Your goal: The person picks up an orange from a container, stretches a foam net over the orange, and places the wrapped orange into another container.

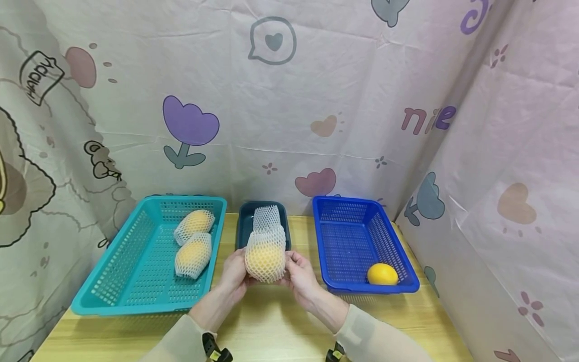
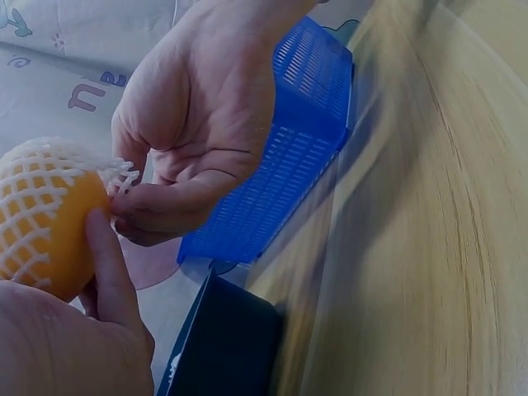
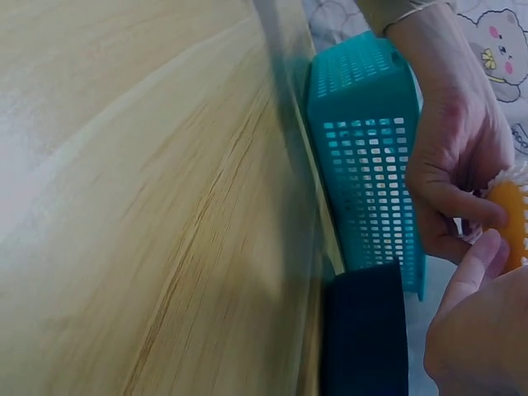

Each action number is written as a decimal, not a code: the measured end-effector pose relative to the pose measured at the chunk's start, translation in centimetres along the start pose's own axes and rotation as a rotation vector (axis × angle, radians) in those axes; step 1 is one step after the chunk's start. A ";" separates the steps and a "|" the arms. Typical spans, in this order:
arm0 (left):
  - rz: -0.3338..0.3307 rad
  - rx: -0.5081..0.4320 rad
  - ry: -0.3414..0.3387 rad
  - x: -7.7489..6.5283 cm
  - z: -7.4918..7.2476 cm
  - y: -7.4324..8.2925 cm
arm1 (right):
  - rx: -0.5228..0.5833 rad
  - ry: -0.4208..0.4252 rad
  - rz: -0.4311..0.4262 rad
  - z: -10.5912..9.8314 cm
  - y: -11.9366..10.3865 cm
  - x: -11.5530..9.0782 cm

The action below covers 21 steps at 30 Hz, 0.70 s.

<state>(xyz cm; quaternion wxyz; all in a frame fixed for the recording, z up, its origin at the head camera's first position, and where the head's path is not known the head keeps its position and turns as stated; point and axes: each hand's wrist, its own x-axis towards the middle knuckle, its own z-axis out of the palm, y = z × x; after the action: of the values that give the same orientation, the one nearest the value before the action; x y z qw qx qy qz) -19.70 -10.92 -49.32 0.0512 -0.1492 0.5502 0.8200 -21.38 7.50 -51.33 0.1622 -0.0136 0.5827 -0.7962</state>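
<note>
A yellow-orange fruit (image 1: 266, 261) in a white foam net is held between both hands, at the front of the small dark tray in the head view. My left hand (image 1: 233, 271) grips it from the left, its fingers against the fruit and net. From the right, my right hand (image 1: 304, 278) pinches the edge of the net between thumb and fingers; the left wrist view shows this net edge (image 2: 122, 175) pulled out from the fruit. Part of the fruit's bare orange skin (image 2: 76, 239) shows beside the net. Its underside is hidden in the head view.
On the left, a teal basket (image 1: 131, 307) holds two netted fruits (image 1: 194, 255). A dark tray (image 1: 245, 221) in the middle contains a loose white foam net (image 1: 267, 217). To the right, one bare fruit (image 1: 382, 274) lies in a blue basket (image 1: 336, 241). Patterned cloth hangs behind.
</note>
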 end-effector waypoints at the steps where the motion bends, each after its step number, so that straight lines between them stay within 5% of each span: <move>1: 0.001 -0.004 -0.002 0.0 0.0 0.0 | 0.004 -0.003 0.001 0.0 0.0 0.0; 11: -0.004 0.041 0.037 0.0 0.1 -1.2 | 0.063 -0.025 0.067 0.2 -0.5 -0.5; 21: -0.143 -0.141 -0.057 -0.3 -0.3 -1.5 | 0.054 -0.017 0.026 -0.3 -0.9 -0.4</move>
<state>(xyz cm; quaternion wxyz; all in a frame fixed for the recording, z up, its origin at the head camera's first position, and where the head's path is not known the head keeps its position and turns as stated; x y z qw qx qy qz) -18.94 -10.63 -50.67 0.1147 -0.1681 0.4776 0.8547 -21.27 8.16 -50.51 0.1779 -0.0083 0.5598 -0.8093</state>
